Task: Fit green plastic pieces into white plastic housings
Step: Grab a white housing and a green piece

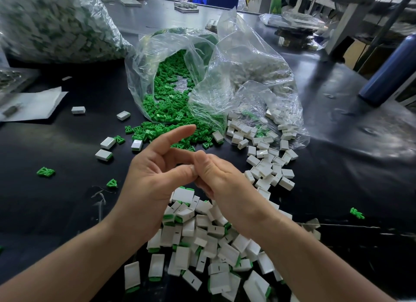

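Left hand: the left hand (148,180) is in the middle, above the near pile. Its index finger is straight, and its other fingers bend toward the right hand and touch it.
Right hand: the right hand (222,178) shows its back, with fingers curled against the left fingertips. Whether either hand pinches a piece is hidden, so I cannot tell.
Green pieces: small green plastic pieces (171,112) spill from a clear plastic bag (144,60) onto the black table (67,200), just beyond the hands.
White housings: small empty white plastic housings (265,166) spill from a second clear plastic bag (258,76), right of the hands.
Fitted parts: a pile of white housings with green ends (202,241) lies near, under the wrists.
Far left: a large clear bag of white and green parts (56,24), blurred.
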`<state>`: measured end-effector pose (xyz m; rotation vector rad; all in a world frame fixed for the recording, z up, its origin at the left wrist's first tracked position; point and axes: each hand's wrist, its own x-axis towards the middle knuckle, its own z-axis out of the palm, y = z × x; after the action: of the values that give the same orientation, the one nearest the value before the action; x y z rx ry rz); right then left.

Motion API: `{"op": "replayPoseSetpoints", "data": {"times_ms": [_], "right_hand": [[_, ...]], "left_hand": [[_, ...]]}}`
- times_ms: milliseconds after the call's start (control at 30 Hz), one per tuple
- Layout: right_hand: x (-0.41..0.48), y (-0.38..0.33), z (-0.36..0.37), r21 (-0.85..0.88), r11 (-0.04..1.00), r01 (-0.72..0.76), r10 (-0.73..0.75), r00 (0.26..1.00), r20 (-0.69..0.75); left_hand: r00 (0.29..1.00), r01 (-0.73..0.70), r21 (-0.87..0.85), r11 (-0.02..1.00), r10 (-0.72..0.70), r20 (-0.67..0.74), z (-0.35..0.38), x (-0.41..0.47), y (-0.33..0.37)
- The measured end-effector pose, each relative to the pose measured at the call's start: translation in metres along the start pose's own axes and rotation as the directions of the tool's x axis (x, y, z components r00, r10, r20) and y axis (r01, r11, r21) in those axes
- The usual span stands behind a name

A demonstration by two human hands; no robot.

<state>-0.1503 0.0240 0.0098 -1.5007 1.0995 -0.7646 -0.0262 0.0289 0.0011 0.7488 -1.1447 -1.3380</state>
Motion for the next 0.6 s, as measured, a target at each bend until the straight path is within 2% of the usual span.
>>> {"op": "replayPoseSetpoints", "data": {"times_ms": [367, 600], "right_hand": [[0.0012, 0.0000, 0.0002, 0.006, 1.000, -0.003, 0.003, 1.000, 0.006], [0.0001, 0.0002, 0.0002, 0.070, 0.997, 0.011, -0.014, 0.999, 0.037]], "left_hand": [[1.000, 0.014, -0.006, 1.000, -0.014, -0.007, -0.0004, 0.0001, -0.0006], [1.000, 0.017, -0.006, 1.000, -0.017, -0.002, 0.0004, 0.0007, 0.0009]]}}
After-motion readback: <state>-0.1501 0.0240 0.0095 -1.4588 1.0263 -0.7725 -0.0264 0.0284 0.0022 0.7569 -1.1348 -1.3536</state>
